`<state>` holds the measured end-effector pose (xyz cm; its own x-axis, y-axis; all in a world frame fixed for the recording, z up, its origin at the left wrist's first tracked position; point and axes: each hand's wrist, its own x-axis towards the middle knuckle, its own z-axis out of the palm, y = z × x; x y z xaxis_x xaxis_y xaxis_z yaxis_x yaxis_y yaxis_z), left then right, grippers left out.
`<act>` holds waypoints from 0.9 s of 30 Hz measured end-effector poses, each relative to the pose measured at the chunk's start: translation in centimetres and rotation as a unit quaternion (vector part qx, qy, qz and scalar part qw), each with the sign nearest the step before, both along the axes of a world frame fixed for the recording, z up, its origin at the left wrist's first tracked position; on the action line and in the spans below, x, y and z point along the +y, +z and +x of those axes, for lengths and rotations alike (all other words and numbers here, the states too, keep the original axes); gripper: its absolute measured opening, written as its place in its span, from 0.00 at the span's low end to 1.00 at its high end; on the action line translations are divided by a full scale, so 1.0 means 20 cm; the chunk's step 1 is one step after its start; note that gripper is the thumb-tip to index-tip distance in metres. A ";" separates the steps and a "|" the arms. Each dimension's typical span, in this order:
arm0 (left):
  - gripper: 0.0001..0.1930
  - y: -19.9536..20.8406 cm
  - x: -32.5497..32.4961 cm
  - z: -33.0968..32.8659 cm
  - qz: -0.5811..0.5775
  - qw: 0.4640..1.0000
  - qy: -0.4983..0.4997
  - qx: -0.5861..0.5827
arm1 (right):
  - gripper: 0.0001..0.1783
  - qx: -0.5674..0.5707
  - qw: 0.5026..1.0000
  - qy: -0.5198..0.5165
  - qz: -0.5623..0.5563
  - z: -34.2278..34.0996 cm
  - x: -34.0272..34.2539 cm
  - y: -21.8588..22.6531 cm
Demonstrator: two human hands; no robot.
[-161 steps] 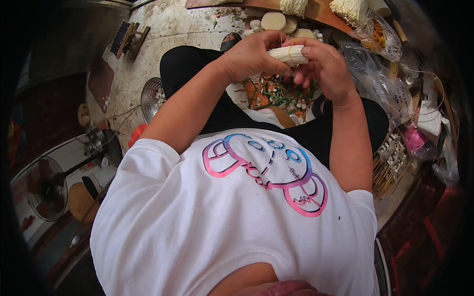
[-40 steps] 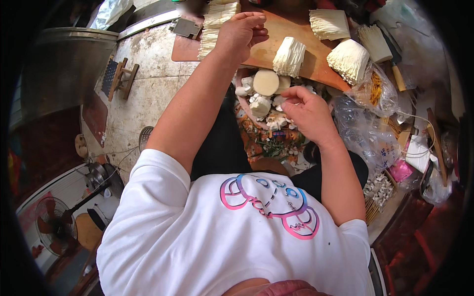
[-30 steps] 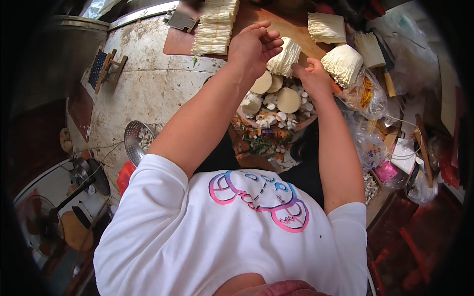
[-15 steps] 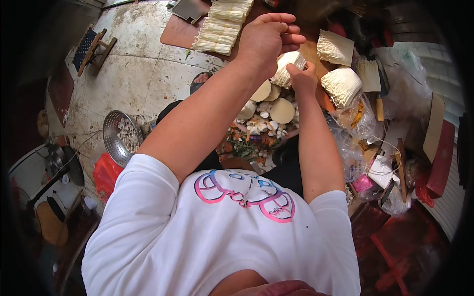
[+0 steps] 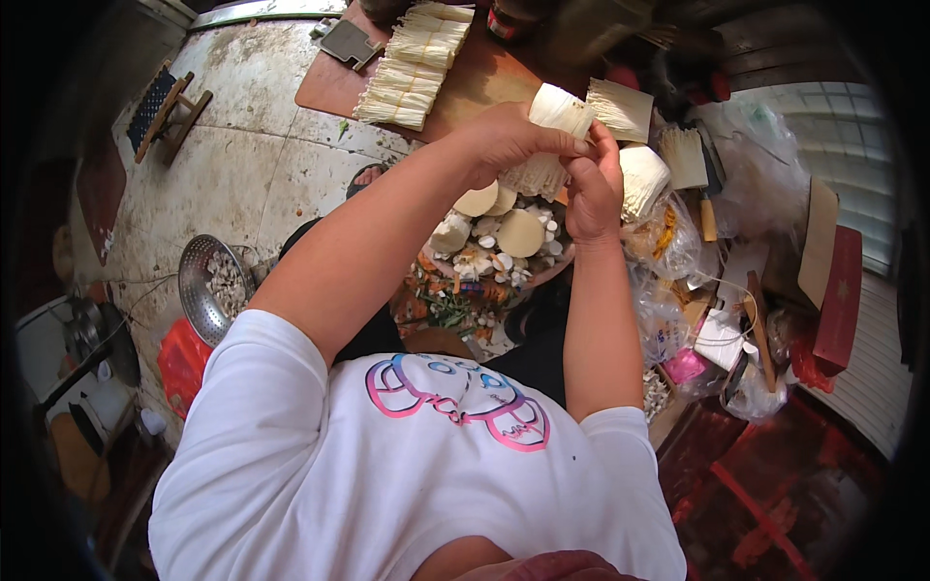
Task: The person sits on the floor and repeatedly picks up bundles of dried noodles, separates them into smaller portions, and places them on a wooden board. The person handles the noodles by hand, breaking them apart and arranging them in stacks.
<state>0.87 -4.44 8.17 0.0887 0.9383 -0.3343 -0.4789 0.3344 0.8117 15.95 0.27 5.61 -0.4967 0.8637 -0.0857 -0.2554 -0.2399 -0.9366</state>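
A pale bundle of enoki mushrooms (image 5: 560, 108) is held in front of me, above a basin of trimmings. My left hand (image 5: 513, 143) wraps round it from the left, thumb across the front. From the other side my right hand (image 5: 593, 189) grips it, its fingertips meeting my left thumb. Mushroom ends stick out above and below the hands. Just right of it lie a loose enoki bundle (image 5: 620, 108), a rounded enoki clump (image 5: 641, 181) and a smaller enoki bunch (image 5: 683, 157). Round cut-off mushroom bases (image 5: 521, 233) lie in the basin below.
Banded enoki bundles (image 5: 418, 66) line the brown board (image 5: 325, 82) at the far left. A knife's wooden handle (image 5: 709, 220) and plastic bags (image 5: 668, 232) are at right. A metal colander (image 5: 201, 290) with scraps and a small stool (image 5: 172, 116) stand at left.
My left hand, open and apart from the bundle before, has come down and closed on it. The bundle now stands more upright between both hands. The whole view has shifted slightly.
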 end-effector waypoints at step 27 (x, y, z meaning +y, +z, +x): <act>0.26 0.02 -0.08 0.13 0.036 0.877 -0.083 0.472 | 0.05 -0.296 0.919 -0.049 0.256 0.25 -0.03 0.21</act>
